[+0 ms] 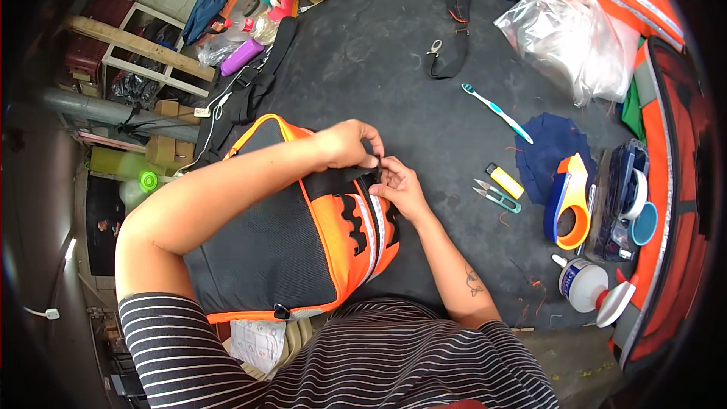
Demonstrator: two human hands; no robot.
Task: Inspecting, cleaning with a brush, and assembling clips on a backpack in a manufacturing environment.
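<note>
An orange and black backpack (273, 257) with reflective silver strips lies on the dark table in front of me, partly against my body. My left arm reaches across it, and my left hand (350, 144) pinches a short black strap (362, 175) at the bag's far right corner. My right hand (401, 188) meets it there, thumb and fingers closed on the end of the same strap. The fingertips hide most of that end. Just below my hands, black webbing loops (353, 223) run along the bag's orange side.
Right of my hands lie thread snips (497, 195), a yellow lighter (505, 180), a toothbrush (497, 112) and navy fabric (551, 153). Farther right are a tape dispenser (568, 204), a white bottle (583, 285) and another orange bag (657, 204). Clear plastic (568, 42) lies behind them.
</note>
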